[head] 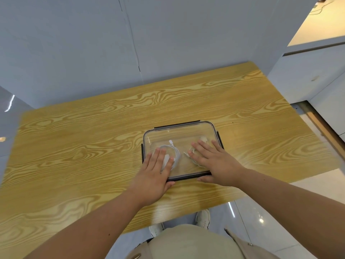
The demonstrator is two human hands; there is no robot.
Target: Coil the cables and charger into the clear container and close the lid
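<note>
Pressing lid [182, 133] onto container [190, 177] at table [74, 146] centre, my left hand [155, 170] and right hand [212, 161] flat, fingers spread, gripping nothing. Cables [172, 152] and charger [202, 138] inside. Risk: uneven pressure leaves 12 o'clock edge unseated; cable pinched under rim blocks latches.

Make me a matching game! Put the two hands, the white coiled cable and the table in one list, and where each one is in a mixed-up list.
Things:
1. left hand
2. right hand
3. white coiled cable
4. table

Places:
A. under the container
B. on the lid's right part
C. inside the container, left part
D. on the lid's left part

Pairs: 1-D, 2-B, 3-C, 4-A
</note>
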